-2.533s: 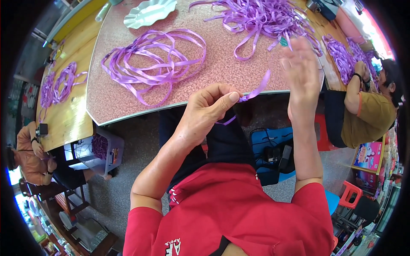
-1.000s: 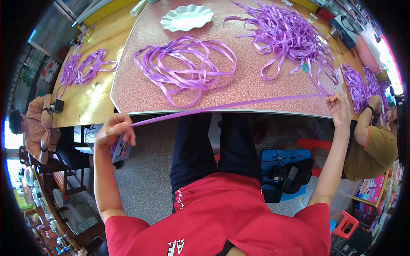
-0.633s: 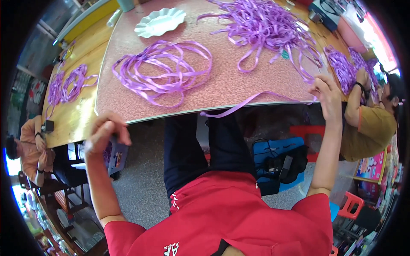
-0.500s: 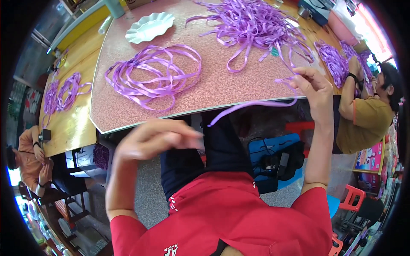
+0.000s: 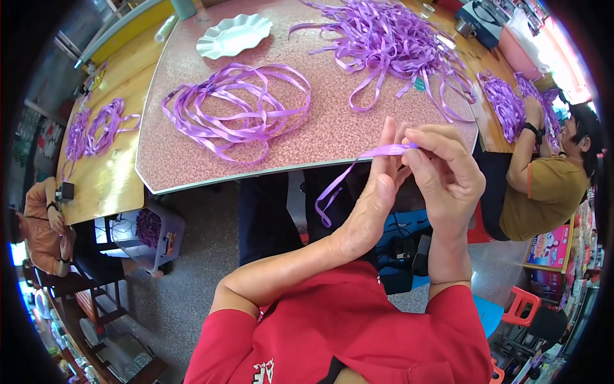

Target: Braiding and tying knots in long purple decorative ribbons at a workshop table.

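Speckled pink tabletop (image 5: 192, 166) fills the upper half of the frame, a yellow wooden table (image 5: 109, 173) butting it at the left. And now the hands have come together, low and right of centre! A second ago they were flung wide apart with the purple ribbon (image 5: 377, 152) stretched taut along the table edge; now that span has collapsed, and the strip runs short between the fingers with a slack loop dangling below. I'd say the measuring stretch is over and the length is being folded or gathered.

Left hand (image 5: 371, 205) stands edge-up, fingers straight, ribbon pressed against them. Right hand (image 5: 448, 173) pinches the ribbon's end between thumb and fingertips, closed on it.

Count them: on the pink top, one coiled bundle of ribbon (image 5: 236, 109) at centre, one loose tangled heap (image 5: 390, 45) at upper right, one white scalloped plate (image 5: 233, 37) at the top. Two smaller coils (image 5: 96, 128) on the yellow table. Two other people: one in mustard (image 5: 543, 185) at the right edge, one in orange (image 5: 45, 224) at lower left.
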A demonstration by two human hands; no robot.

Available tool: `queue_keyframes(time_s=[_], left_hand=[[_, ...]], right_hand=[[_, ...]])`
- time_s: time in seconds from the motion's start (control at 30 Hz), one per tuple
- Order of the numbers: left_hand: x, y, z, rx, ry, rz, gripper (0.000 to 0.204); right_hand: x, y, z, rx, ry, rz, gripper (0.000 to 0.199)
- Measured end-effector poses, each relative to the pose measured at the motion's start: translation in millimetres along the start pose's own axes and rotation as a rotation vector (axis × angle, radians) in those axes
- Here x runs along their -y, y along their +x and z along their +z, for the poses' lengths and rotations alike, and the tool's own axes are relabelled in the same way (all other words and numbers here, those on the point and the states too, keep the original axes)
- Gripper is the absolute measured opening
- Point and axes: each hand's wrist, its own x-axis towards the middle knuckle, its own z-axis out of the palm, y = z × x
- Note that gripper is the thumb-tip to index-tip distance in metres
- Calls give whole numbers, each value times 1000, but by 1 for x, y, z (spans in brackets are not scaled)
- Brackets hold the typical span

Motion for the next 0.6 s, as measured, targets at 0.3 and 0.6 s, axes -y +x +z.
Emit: queue_keyframes(time_s=[0.3,0.6], left_hand=[[-34,11,2,-174,-138,-131,64],[-26,6,-3,-196,41,43,52]], right_hand=[[-14,-17,30,-50,249,58,30],[-23,-34,49,-160,521,178,25]])
